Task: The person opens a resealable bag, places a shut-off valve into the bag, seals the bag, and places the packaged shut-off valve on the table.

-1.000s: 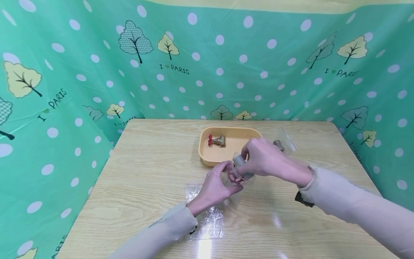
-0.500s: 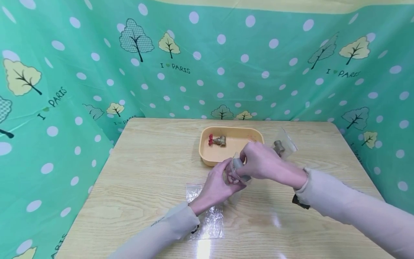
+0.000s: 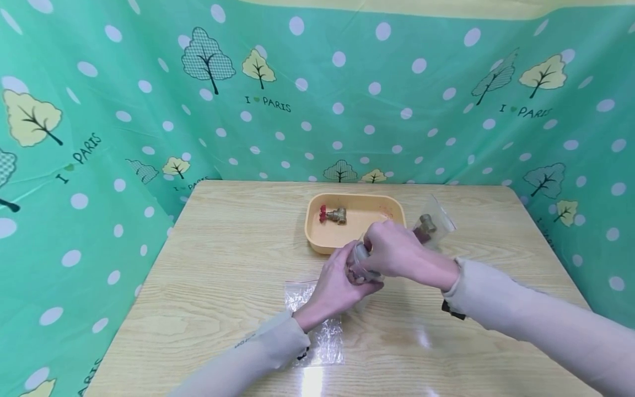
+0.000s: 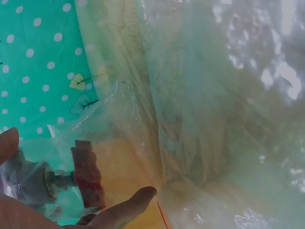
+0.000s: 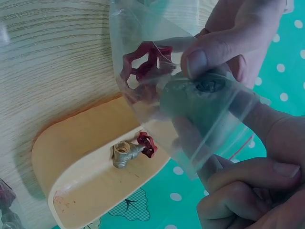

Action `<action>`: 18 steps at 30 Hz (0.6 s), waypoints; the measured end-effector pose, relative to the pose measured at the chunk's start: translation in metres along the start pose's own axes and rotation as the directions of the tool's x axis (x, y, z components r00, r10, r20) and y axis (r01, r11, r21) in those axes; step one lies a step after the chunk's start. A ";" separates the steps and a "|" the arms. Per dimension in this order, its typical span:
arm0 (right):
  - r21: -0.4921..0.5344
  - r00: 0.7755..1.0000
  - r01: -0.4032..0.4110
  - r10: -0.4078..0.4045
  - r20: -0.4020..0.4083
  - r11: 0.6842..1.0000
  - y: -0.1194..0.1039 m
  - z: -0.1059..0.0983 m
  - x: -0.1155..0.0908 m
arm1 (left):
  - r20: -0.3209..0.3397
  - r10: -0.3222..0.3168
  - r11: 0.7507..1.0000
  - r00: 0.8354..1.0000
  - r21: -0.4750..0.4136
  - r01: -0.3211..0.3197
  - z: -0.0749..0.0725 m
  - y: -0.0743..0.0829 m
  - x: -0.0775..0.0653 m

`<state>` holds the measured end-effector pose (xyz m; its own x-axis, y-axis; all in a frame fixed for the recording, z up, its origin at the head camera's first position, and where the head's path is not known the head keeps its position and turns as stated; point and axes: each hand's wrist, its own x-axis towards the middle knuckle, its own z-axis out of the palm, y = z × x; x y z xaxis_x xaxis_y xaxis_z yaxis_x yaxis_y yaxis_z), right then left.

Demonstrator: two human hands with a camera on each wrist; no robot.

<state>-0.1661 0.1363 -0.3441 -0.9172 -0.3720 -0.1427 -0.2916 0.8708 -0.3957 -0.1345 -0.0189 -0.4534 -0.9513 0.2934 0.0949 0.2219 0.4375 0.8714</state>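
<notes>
Over the bench (image 3: 213, 253), just off the tray's (image 3: 342, 237) near edge, my left hand (image 3: 337, 288) grips a clear bag (image 5: 209, 129), apparently to steady it, while my right hand (image 3: 399, 251) pinches the red-wheeled valve (image 5: 186, 99) within, likely for control; whether through plastic, I cannot tell. A brass valve (image 3: 337, 215) sits toward the tray's left end, perhaps contained by its walls; a bagged valve (image 3: 426, 225) rests off the right edge, a flat bag (image 3: 324, 344) below my left wrist.

A screened-off work booth is formed by a wood-grain table (image 3: 223, 242), enclosed on three sides by dotted green cloth (image 3: 302, 132).
</notes>
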 end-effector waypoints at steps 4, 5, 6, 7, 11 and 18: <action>-0.002 1.000 0.010 -0.010 -0.014 1.000 0.001 0.005 0.001 | -0.009 -0.005 1.000 1.000 -0.005 0.005 0.000 0.002 -0.001; -0.006 1.000 0.014 -0.014 -0.017 1.000 0.002 0.006 0.001 | -0.010 -0.005 1.000 1.000 -0.004 0.005 0.000 0.002 -0.001; -0.008 1.000 0.017 -0.018 -0.018 1.000 0.002 0.007 0.002 | -0.009 -0.006 1.000 1.000 -0.002 0.006 0.001 0.003 -0.002; -0.004 1.000 0.017 -0.017 -0.012 1.000 0.002 0.008 0.002 | -0.008 -0.008 1.000 1.000 0.004 0.008 0.001 0.003 -0.002; 0.010 1.000 -0.008 0.008 0.022 1.000 0.002 0.009 0.002 | 0.015 -0.029 1.000 0.999 0.005 0.029 -0.001 0.001 -0.004; 0.005 0.999 -0.031 0.030 0.041 1.000 0.003 0.005 0.004 | 0.084 -0.043 0.998 0.996 -0.032 0.046 -0.004 -0.008 -0.004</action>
<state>-0.1690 0.1357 -0.3506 -0.9138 -0.3582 -0.1913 -0.2621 0.8801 -0.3958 -0.1334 -0.0265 -0.4588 -0.9386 0.3446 0.0163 0.1710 0.4235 0.8896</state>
